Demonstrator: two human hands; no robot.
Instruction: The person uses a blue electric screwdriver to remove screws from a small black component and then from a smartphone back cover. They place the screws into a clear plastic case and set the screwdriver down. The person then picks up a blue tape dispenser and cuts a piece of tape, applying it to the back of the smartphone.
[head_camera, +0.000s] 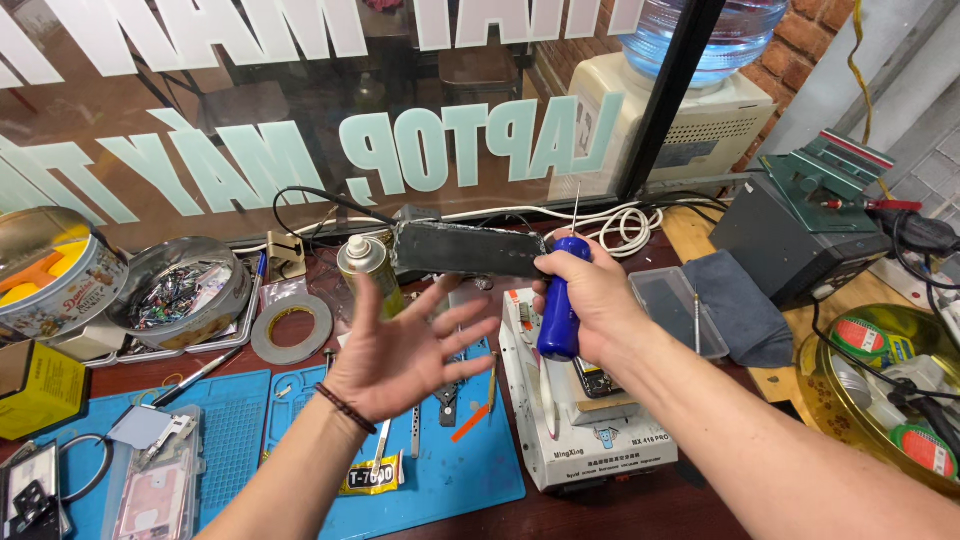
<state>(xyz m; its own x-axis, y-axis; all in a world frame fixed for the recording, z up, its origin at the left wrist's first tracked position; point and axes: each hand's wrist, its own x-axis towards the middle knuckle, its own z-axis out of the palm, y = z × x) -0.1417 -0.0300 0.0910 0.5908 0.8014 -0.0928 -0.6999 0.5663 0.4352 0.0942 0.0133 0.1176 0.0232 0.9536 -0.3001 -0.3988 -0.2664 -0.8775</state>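
The right hand (590, 300) is closed around the blue handle of a screwdriver (560, 300), whose thin metal shaft points upward. Just above this hand, and touching its fingers, is a flat dark grey slab (470, 250), held level over the tabletop (620, 505). Under the right hand stands a white machine (590, 450) with a flat top. The left hand (400, 350) is open, the palm turned up and the fingers spread, and it holds nothing. A dark bead bracelet (345, 408) is on its wrist. Below the left hand lies a blue work mat (470, 470). Beyond its fingers stands a spray can (368, 270), and a roll of tape (291, 327) lies near it.
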